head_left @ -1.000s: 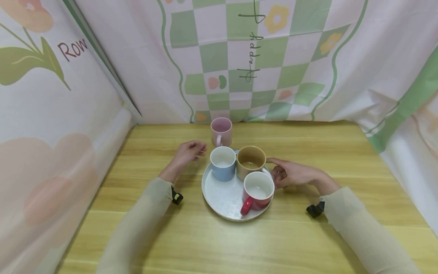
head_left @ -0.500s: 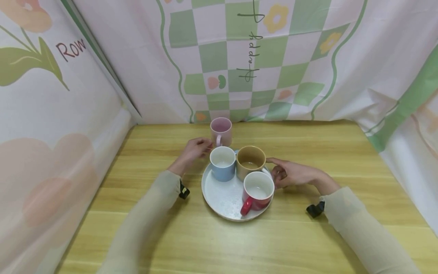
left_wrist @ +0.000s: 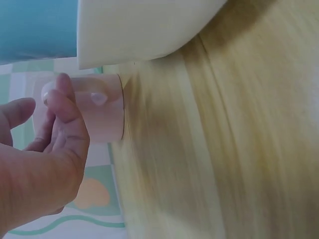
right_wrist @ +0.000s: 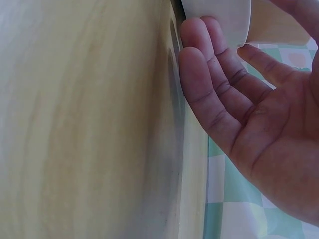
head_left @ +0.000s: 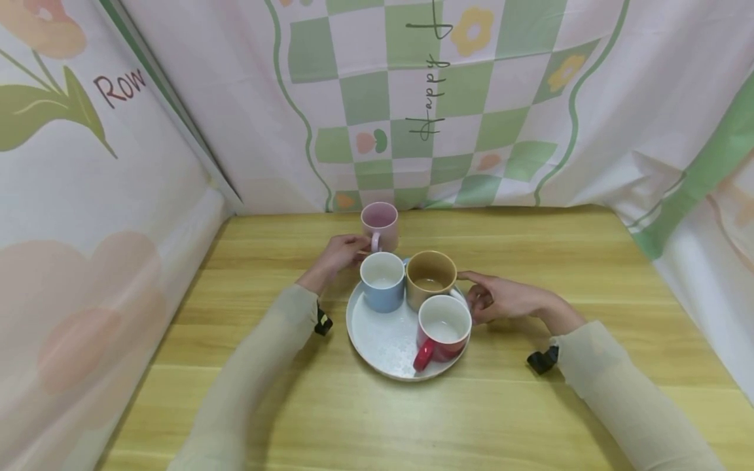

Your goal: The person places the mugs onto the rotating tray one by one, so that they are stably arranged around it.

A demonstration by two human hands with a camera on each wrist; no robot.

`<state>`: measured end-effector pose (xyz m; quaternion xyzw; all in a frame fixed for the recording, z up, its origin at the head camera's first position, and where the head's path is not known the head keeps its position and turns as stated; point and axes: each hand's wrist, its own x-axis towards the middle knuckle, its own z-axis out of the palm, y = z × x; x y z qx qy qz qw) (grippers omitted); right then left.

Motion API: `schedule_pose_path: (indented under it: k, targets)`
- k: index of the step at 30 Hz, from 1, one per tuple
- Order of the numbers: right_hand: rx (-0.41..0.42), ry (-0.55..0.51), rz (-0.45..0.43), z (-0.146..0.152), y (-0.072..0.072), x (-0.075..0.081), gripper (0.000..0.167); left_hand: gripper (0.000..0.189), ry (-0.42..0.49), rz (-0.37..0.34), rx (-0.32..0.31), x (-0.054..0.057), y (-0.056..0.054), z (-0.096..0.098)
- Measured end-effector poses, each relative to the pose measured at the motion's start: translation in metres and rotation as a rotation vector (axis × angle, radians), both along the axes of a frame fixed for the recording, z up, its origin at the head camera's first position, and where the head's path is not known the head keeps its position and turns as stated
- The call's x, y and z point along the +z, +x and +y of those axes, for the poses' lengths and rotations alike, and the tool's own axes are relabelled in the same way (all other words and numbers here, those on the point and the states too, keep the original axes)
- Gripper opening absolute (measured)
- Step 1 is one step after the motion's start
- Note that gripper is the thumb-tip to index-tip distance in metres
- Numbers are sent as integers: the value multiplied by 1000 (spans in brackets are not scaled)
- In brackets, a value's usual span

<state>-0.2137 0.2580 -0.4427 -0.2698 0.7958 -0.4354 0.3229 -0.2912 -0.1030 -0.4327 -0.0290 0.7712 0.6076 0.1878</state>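
A pink mug [head_left: 385, 237] stands at the back of the table with its handle [head_left: 375, 243] toward the front. My left hand [head_left: 343, 254] is right at that handle; in the left wrist view thumb and fingers are apart, fingers bent, in front of the mug [left_wrist: 107, 122]. A round white tray [head_left: 377, 353] carries a blue mug [head_left: 385, 297], a tan mug [head_left: 417, 299] and a red mug [head_left: 450, 350] with a white inside. My right hand [head_left: 508, 299] lies at the tray's right rim, fingers loosely bent [right_wrist: 197, 79], the index fingertip right at the tan mug.
The wooden table [head_left: 400, 425] ends at a patterned cloth [head_left: 406, 131] behind the pink mug. Another cloth wall [head_left: 147, 216] rises along the left side. The blue mug stands close in front of the pink one.
My left hand has moved right and slightly back, from left of the tray to the pink mug's handle. The right hand, tray and mugs have stayed put.
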Motion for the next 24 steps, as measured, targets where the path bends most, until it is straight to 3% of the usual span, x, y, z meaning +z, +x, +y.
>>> schedule_pose_path:
  k: [14, 24]
  targets:
    - [-2, -7, -11, 0, -1, -2, 88, 31, 41, 26, 30, 0, -2, 9]
    - [-5, -10, -25, 0, -1, -3, 89, 33, 109, -8, 89, 3, -3, -2]
